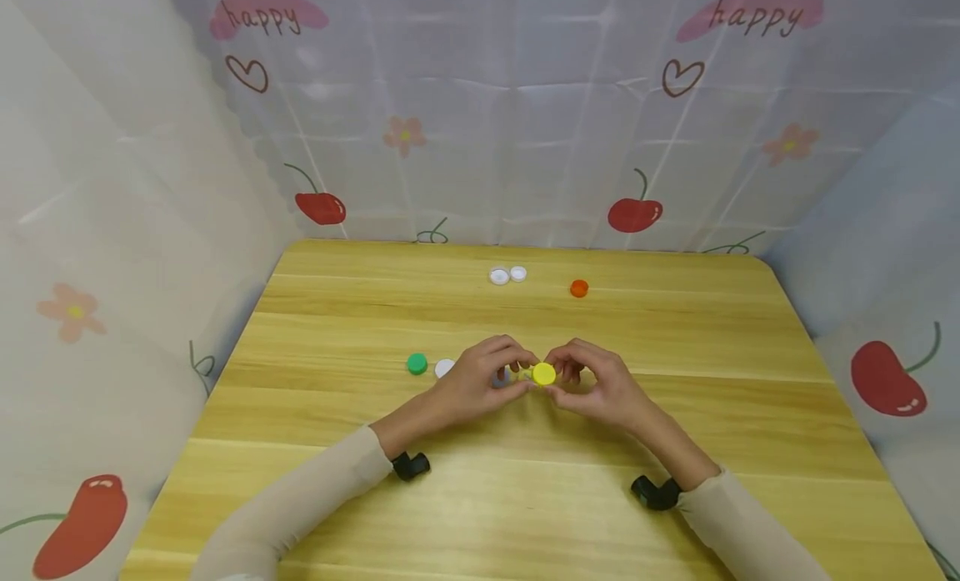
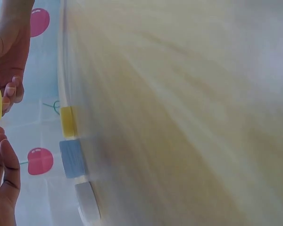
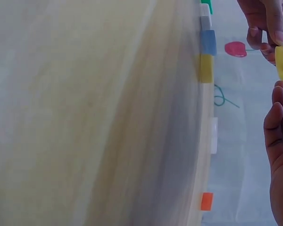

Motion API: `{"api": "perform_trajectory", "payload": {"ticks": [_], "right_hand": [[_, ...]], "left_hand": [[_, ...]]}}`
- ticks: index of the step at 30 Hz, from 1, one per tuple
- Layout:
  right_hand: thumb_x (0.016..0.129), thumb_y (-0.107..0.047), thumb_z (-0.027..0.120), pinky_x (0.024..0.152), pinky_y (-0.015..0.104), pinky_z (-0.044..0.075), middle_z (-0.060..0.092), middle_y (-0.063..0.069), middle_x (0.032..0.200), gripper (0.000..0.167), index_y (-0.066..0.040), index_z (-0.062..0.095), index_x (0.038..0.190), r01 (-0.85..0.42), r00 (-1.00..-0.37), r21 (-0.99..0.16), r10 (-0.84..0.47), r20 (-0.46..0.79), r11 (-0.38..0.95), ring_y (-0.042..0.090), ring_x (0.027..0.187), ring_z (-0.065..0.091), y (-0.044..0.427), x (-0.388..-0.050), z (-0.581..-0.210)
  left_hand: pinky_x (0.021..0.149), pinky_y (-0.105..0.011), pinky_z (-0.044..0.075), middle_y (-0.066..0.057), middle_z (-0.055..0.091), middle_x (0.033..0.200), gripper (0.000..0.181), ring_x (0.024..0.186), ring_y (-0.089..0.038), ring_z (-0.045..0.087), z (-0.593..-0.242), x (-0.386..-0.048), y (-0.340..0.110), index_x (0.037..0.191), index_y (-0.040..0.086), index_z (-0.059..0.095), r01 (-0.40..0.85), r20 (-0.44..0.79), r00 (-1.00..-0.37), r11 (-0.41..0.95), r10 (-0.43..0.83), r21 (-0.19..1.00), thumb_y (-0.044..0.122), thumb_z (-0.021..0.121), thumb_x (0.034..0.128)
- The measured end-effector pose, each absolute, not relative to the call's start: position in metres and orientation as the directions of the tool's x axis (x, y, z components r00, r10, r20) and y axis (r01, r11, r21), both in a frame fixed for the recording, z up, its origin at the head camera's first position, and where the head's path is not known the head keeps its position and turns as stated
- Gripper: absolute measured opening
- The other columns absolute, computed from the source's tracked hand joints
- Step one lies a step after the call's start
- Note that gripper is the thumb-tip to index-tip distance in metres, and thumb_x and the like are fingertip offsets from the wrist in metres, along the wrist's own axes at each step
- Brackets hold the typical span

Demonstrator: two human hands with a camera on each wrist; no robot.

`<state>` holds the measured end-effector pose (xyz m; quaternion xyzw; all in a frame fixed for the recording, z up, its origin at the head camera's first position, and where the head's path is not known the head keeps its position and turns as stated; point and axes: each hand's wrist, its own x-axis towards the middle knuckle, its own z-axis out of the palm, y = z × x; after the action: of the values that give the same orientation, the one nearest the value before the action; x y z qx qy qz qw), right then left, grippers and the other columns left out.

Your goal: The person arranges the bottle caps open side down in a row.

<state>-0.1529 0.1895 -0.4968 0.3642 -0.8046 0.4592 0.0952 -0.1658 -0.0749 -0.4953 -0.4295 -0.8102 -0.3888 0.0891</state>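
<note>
A round yellow bottle cap point(image 1: 543, 373) is held up between both hands above the table. My left hand point(image 1: 476, 383) pinches its left edge with thumb and fingertips, and my right hand point(image 1: 606, 387) pinches its right edge. Below the hands, a second yellow cap point(image 2: 68, 121) rests on the table beside a blue cap point(image 2: 72, 157), both clear in the wrist views. From the head view the left hand mostly hides the blue one. Left of that hand lie a white cap point(image 1: 444, 368) and a green cap point(image 1: 417, 363), in a rough row with them.
Farther back on the wooden table point(image 1: 510, 498) sit two white caps, a larger one point(image 1: 499, 276) and a smaller one point(image 1: 518, 273). An orange cap point(image 1: 579, 288) lies to their right. Printed curtains point(image 1: 517, 147) enclose the table's back and sides.
</note>
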Motion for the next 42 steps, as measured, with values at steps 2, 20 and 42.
{"api": "perform_trajectory", "payload": {"ticks": [2, 20, 42], "right_hand": [[0.08, 0.001, 0.088, 0.067, 0.025, 0.055, 0.067, -0.001, 0.091, 0.038, -0.015, 0.074, 0.112, -0.676, -0.715, -0.665, -0.502, 0.486, 0.319, 0.012, 0.076, 0.062, 0.19, -0.152, -0.498], [0.087, -0.023, 0.088, 0.078, 0.026, 0.056, 0.071, -0.005, 0.097, 0.03, -0.017, 0.073, 0.112, -0.565, -0.803, -0.511, -0.574, 0.161, 0.647, 0.01, 0.085, 0.063, 0.204, -0.158, -0.487], [0.094, -0.035, 0.085, 0.08, 0.026, 0.055, 0.069, -0.001, 0.105, 0.048, -0.012, 0.07, 0.133, -0.451, -0.821, -0.622, -0.571, 0.007, 0.64, 0.013, 0.091, 0.062, 0.212, -0.171, -0.502]], "left_hand": [[0.077, -0.018, 0.057, 0.002, 0.071, 0.114, 0.026, 0.096, -0.012, 0.067, -0.496, -0.166, -0.074, 0.122, 0.016, 0.074, 0.764, 0.468, -0.614, 0.331, 0.635, 0.553, 0.024, 0.081, 0.0988], [0.078, -0.02, 0.052, 0.007, 0.069, 0.103, 0.027, 0.09, -0.004, 0.065, -0.485, -0.184, -0.041, 0.12, 0.022, 0.078, 0.675, 0.069, -0.692, 0.611, 0.718, 0.414, 0.038, 0.08, 0.0984], [0.075, -0.026, 0.051, 0.007, 0.066, 0.108, 0.061, 0.088, -0.008, 0.062, -0.496, -0.193, -0.038, 0.132, 0.02, 0.075, 0.623, -0.05, -0.728, 0.69, 0.684, 0.368, 0.063, 0.082, 0.089]]}}
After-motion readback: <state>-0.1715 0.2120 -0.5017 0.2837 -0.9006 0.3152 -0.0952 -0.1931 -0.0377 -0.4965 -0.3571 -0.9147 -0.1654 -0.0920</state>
